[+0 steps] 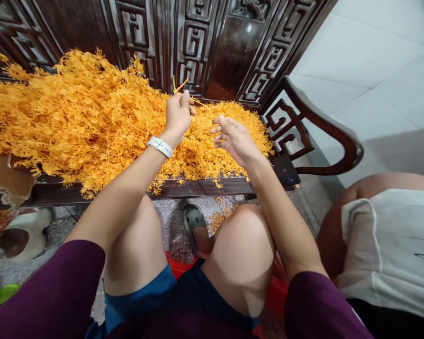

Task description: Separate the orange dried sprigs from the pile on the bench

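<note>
A big heap of orange plastic sprigs (74,113) lies on the seat of a dark carved wooden bench (198,186). My left hand (177,115), with a white watch on its wrist, is raised over the heap and pinches a small orange sprig (179,87) between thumb and fingers. My right hand (233,139) hovers just to the right of it, palm turned inward, fingers spread, holding nothing. Below it lies a flatter layer of small orange pieces (215,146).
The bench's carved back (194,42) and curved armrest (314,127) close off the far side and right. A dark phone (286,170) lies at the seat's right end. Another person's leg and white garment (388,245) are at right. A shoe (194,221) and spilled pieces lie on the floor.
</note>
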Motion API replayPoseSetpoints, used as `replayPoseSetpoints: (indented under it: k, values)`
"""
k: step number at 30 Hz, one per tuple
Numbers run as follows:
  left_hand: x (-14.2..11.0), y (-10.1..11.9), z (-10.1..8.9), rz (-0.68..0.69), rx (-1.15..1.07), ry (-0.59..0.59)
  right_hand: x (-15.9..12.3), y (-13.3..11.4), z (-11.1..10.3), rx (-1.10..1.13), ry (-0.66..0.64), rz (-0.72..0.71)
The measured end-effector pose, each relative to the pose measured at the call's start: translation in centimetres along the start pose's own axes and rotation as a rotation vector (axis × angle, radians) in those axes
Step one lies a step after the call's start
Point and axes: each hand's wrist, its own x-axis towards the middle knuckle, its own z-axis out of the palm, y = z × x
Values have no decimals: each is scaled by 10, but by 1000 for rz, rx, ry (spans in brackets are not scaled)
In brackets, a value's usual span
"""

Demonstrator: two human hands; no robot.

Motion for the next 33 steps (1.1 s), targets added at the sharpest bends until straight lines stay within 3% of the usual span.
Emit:
replayPoseSetpoints:
  k: [6, 11, 13, 20, 22, 25, 26, 28, 30, 32, 33]
  values:
    - [-9, 0, 6, -32, -23, -32, 0, 3, 14, 18, -140, -41]
    - [-12, 3, 11, -73, -9, -78, -9, -10, 24, -121, -568, -1]
    - [-14, 7, 14, -99, -23, -106, -12, -12, 24, -100, -661, 3]
    - [-8, 8, 16, -120, -76, -169, -13, -14, 25, 91, -701, 52]
    - [4, -1, 6, -142, -63, -141, -20, -17, 37, 35, -938, 93]
    - [28, -13, -22, -241, -52, -40, -41, -18, 69, -254, -1588, 293]
    - [35, -15, -31, -275, -62, 12, -49, -17, 80, -305, -1656, 298]
    - [42, -15, -47, -328, -95, 90, -59, -15, 92, -373, -1686, 242]
    - [40, -9, -53, -347, -130, 102, -58, -16, 87, -333, -1588, 202]
    - [33, -2, -51, -340, -138, 69, -47, -21, 67, -152, -1270, 96]
    - [28, 2, -48, -333, -128, 54, -39, -25, 54, -21, -993, -16]
